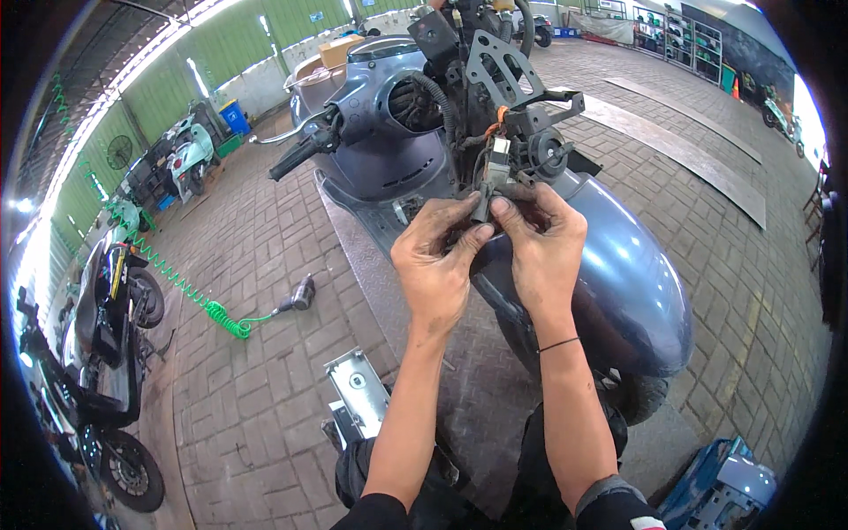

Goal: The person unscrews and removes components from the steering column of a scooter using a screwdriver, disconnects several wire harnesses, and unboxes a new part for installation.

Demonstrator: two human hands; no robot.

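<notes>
My left hand [439, 256] and my right hand [541, 252] meet in front of a partly stripped grey-blue scooter [618, 265]. Both are closed, thumbs and fingertips pinching a small dark grey piece [481, 208] that looks like a wiring connector. Just above it sits a pale metallic block [499, 163], close to an orange wire [499, 119]. A round black horn-like part [549, 152] is right of my fingers. Over these rises a grey metal bracket [499, 71] with cut-out holes. My fingers partly hide the held piece.
The scooter's handlebar grip [296, 159] juts left. On the brick floor lie a black air tool [300, 293] with a coiled green hose [225, 318] and, nearer, a silver metal box [358, 389]. A black motorcycle [97, 353] stands left; blue panels [724, 486] lie lower right.
</notes>
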